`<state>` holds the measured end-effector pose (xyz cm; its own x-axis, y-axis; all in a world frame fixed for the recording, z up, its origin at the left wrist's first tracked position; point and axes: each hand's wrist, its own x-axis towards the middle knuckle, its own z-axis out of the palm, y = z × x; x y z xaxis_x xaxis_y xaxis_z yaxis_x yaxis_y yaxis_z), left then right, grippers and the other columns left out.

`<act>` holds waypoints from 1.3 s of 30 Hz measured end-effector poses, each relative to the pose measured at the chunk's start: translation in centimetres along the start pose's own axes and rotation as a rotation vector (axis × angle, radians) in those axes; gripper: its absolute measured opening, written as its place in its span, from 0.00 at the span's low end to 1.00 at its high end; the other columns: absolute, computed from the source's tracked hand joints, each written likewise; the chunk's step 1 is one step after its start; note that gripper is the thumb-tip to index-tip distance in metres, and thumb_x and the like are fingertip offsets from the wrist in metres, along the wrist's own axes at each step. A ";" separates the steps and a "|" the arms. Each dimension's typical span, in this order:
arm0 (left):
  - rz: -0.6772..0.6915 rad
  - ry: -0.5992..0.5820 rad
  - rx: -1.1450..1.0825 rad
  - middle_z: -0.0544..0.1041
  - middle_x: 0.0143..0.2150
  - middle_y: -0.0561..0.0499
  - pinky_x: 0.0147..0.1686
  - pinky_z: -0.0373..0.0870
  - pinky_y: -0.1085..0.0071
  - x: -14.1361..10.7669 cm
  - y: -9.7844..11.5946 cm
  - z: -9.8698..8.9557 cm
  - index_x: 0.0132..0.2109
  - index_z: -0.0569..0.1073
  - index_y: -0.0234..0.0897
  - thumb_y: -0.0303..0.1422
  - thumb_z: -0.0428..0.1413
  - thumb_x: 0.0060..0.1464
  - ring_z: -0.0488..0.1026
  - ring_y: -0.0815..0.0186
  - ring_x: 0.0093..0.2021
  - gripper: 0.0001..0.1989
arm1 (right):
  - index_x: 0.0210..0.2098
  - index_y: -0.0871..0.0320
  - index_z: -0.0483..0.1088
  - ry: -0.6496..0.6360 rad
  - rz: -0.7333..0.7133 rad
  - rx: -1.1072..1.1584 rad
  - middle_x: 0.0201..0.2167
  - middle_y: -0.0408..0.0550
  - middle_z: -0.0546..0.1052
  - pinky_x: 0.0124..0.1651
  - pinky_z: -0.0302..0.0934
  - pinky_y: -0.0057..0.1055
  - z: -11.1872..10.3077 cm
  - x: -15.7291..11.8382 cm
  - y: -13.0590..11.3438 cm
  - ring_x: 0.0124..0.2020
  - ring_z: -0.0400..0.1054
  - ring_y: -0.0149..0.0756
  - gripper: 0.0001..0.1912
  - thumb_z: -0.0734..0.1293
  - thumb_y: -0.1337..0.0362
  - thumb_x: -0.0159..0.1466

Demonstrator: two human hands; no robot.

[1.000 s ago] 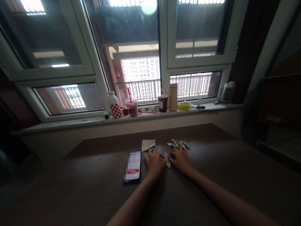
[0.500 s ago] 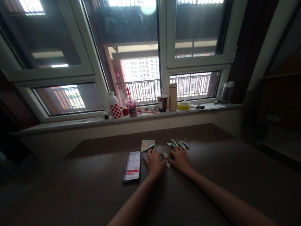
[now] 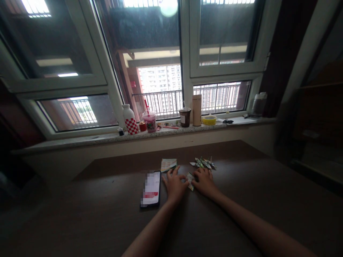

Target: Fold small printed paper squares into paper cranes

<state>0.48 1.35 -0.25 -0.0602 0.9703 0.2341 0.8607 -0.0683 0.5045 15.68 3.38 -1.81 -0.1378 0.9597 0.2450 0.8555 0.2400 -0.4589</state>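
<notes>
A small folded piece of patterned paper (image 3: 190,181) lies on the brown table between my hands. My left hand (image 3: 175,185) pinches its left edge with thumb and index finger, the other fingers spread toward a stack of paper sheets (image 3: 168,164). From the other side, my right hand (image 3: 205,181) grips the paper's right edge with its fingertips, the fingers bent. Just beyond the right hand sits a small pile of folded paper pieces (image 3: 204,162) with pointed ends. A phone (image 3: 151,189) with a lit screen lies left of my left hand.
Behind the table (image 3: 107,221), a stone windowsill (image 3: 166,132) holds a checkered white bottle (image 3: 130,120), a pink drink cup (image 3: 149,121), a brown drink cup (image 3: 184,117), a tan cylinder (image 3: 197,110), yellow tape (image 3: 209,120) and black scissors (image 3: 228,122).
My right hand has shifted very slightly, and a little more of the folded paper shows between the hands. Everything else stays where it was.
</notes>
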 end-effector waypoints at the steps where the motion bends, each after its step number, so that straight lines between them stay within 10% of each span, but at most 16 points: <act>1: 0.002 0.004 0.003 0.64 0.67 0.58 0.64 0.33 0.35 0.0 -0.2 0.1 0.36 0.82 0.49 0.37 0.60 0.49 0.53 0.48 0.66 0.07 | 0.40 0.54 0.75 -0.001 0.003 0.009 0.48 0.50 0.73 0.61 0.45 0.49 0.0 0.0 0.1 0.55 0.58 0.48 0.11 0.66 0.59 0.59; 39: -0.032 -0.024 -0.031 0.66 0.65 0.60 0.65 0.35 0.38 0.1 -0.3 -0.2 0.34 0.82 0.49 0.37 0.59 0.50 0.54 0.48 0.66 0.06 | 0.40 0.53 0.79 -0.037 -0.042 0.197 0.48 0.48 0.76 0.61 0.51 0.42 -0.1 0.3 1.9 0.56 0.62 0.45 0.12 0.65 0.63 0.60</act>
<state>0.15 1.38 -0.21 -0.0748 0.9775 0.1973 0.8426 -0.0439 0.5367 17.34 4.11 -2.57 -0.1921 0.9522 0.2377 0.7350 0.3001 -0.6080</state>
